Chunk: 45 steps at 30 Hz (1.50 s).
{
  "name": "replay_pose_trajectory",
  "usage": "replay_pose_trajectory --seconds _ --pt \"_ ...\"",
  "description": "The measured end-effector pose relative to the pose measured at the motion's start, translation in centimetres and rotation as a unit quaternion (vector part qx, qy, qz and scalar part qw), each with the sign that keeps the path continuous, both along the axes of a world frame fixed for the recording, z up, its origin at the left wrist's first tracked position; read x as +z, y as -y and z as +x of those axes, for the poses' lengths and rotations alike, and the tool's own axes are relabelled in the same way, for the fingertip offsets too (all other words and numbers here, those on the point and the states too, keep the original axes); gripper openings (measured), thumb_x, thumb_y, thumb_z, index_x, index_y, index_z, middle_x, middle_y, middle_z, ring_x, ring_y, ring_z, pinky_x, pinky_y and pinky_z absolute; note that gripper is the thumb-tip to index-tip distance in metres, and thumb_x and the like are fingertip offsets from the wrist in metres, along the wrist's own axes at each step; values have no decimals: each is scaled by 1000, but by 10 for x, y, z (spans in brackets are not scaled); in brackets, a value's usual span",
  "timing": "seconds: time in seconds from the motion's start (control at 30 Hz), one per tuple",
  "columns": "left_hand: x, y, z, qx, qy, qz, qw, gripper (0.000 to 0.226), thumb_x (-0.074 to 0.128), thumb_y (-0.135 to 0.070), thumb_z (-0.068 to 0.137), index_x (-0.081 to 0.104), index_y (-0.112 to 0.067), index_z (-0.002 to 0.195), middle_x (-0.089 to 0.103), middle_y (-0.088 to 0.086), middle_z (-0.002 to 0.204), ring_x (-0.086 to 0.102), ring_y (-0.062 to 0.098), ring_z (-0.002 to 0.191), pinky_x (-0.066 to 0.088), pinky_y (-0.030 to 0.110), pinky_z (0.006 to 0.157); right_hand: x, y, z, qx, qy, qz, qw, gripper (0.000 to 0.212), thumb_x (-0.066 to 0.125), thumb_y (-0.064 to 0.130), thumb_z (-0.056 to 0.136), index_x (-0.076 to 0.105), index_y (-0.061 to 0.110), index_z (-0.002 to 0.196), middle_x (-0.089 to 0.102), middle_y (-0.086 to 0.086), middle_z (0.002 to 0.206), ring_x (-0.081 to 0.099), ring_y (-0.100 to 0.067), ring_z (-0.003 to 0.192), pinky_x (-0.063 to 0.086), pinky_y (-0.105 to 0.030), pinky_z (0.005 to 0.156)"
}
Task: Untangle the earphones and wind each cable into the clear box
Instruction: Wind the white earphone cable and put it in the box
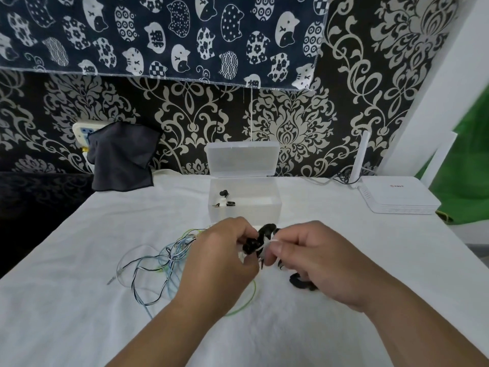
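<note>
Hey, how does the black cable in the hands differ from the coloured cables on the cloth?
The black cable is bunched tight; the coloured cables sprawl in loose loops. The black cable is gripped by the left hand and right hand; the coloured cables lie on the white cloth. Both are outside the clear box.

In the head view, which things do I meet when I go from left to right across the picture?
dark grey cloth → loose coloured cables → left hand → black earphone bundle → right hand → white router
</note>
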State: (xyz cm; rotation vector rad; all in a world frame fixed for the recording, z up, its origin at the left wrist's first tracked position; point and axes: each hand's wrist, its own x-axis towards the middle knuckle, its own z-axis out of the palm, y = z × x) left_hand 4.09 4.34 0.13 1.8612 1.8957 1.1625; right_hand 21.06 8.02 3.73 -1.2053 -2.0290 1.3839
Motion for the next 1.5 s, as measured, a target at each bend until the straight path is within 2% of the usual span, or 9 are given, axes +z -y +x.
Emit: replay_pose_trajectory --seconds 0.1,0.3,0.43,0.6,0.7,0.83,1.0,1.23,1.5 --pt "0 0 2 -32 -16 -10 999 22 74 -10 70 67 -29 79 67 -17 74 61 2 73 48 19 65 5 -3 5 -74 -34 44 996 28 56 19 96 73 16 73 33 7 51 32 -4 45 29 -17 46" --pt "6 2 4 -82 154 -61 983 28 75 0 71 69 -27 74 70 -12 69 65 9 64 53 20 62 -3 -14 11 -205 -40 141 968 31 57 21 97 68 11 70 37 13 40 38 -3 40 31 -13 46" --pt "11 1 5 -109 291 -88 947 28 70 16 72 69 -12 77 59 -14 53 48 -1 46 38 9 51 -15 -20 10 -228 -23 92 969 32 59 29 97 69 16 69 34 10 45 30 -6 39 26 -19 46" --pt "7 -3 2 -93 396 -67 911 19 71 -1 61 73 -13 77 71 14 73 60 13 60 49 19 58 -24 -16 1 -174 43 15 984 48 54 36 100 61 26 53 38 15 39 38 -1 36 25 -20 47" --pt "7 -4 2 -90 431 -64 896 23 69 -2 60 71 -4 83 71 12 73 62 11 58 50 17 56 -23 -19 1 -217 36 62 974 41 52 33 100 63 16 64 40 11 44 33 -5 38 25 -19 44" --pt "8 -4 2 -95 445 -58 889 25 68 -1 60 69 -1 85 71 11 72 62 11 58 50 17 57 -19 -20 5 -242 14 65 968 41 54 31 99 63 13 64 40 -1 53 32 -11 42 26 -27 47" --pt "8 -4 5 -106 447 -53 887 23 70 1 62 69 -3 84 72 14 75 64 14 62 50 18 59 -31 -11 -8 -117 50 -27 992 37 54 24 96 45 5 66 33 -6 67 26 -23 64 25 -35 55" --pt "4 -8 -6 3 451 -33 892 27 64 17 79 67 -8 84 66 10 72 59 20 57 45 29 63 -25 -1 -10 19 71 -93 993 41 44 33 104 69 20 74 43 5 61 31 -13 53 26 -28 54" --pt "1 -11 -11 42 298 -21 953 26 72 7 72 69 -17 81 62 -6 65 52 9 57 44 17 55 -15 -1 -4 23 40 -62 997 40 49 30 102 67 20 68 37 11 52 28 -12 53 24 -28 55"
